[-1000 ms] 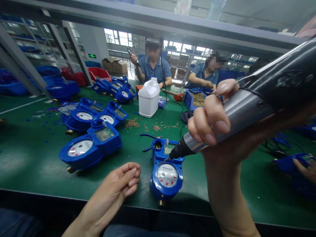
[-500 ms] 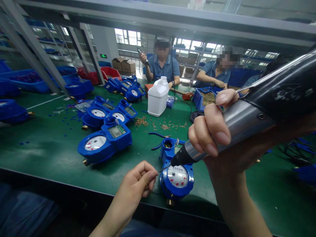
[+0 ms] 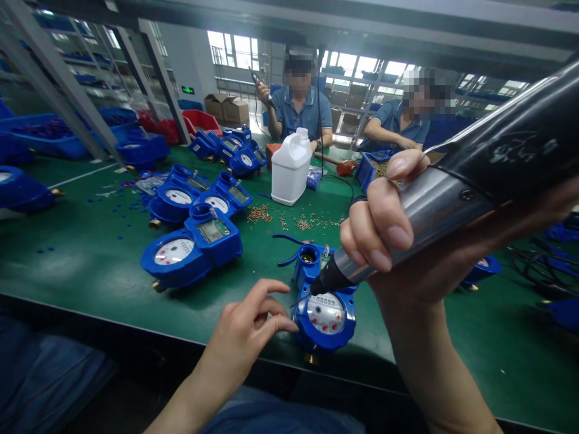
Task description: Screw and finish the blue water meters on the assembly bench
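Note:
My right hand (image 3: pixel 384 223) is wrapped round an electric screwdriver (image 3: pixel 434 205), black with a silver metal front. Its thin bit slants down to the left, over the near side of a blue water meter (image 3: pixel 324 316) on the green table. That meter has a white dial with red pointers and an open round socket behind it. Beside the bit, my left hand (image 3: pixel 253 322) is open, thumb and forefinger apart, with nothing visible between them. To the left sits another blue water meter (image 3: pixel 192 250) with a small display. Blue-handled pliers (image 3: pixel 289 260) lie partly hidden behind the nearer meter.
Small brass screws (image 3: pixel 304 223) lie scattered before a white plastic jug (image 3: pixel 291 169). More meters (image 3: pixel 178 196) stand on the left. A hammer (image 3: pixel 346 167) lies farther back. Two co-workers (image 3: pixel 296 111) sit across the table. Black cables (image 3: pixel 538 265) lie at right.
The fingers of my left hand have let go of the screwdriver bit's tip and spread apart. The screwdriver has shifted slightly left, its bit still over the meter's side.

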Demonstrator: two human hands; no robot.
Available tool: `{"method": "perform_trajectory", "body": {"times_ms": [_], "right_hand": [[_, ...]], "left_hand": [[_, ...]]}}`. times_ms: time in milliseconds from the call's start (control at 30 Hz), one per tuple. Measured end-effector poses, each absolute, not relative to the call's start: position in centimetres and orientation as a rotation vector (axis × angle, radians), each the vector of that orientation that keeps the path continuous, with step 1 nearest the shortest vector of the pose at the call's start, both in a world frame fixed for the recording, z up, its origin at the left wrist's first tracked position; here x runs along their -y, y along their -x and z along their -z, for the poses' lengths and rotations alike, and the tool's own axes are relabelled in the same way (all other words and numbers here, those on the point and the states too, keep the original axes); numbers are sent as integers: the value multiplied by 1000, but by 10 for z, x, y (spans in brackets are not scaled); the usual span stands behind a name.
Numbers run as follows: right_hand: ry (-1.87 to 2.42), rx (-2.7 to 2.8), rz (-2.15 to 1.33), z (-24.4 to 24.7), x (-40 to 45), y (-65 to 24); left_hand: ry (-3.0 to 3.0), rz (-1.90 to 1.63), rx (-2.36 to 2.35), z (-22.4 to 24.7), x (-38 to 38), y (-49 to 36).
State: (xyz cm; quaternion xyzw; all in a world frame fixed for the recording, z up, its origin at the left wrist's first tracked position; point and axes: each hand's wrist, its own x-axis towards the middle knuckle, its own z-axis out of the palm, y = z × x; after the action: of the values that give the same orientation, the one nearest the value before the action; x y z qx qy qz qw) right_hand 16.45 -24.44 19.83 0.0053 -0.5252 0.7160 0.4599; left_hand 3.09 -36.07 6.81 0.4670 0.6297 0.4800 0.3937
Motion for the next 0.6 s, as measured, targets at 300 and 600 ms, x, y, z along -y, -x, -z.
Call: {"method": "perform_trajectory", "body": {"times_ms": [300,600], "right_hand": [[31,1324,-1809,-202,247,-164],[21,1333,-1855,-203,246,-164]], "left_hand": [[-1434,-1205,-1589,-73,358,-33],[-1455,-1223,-1509,-76,356,-34]]}}
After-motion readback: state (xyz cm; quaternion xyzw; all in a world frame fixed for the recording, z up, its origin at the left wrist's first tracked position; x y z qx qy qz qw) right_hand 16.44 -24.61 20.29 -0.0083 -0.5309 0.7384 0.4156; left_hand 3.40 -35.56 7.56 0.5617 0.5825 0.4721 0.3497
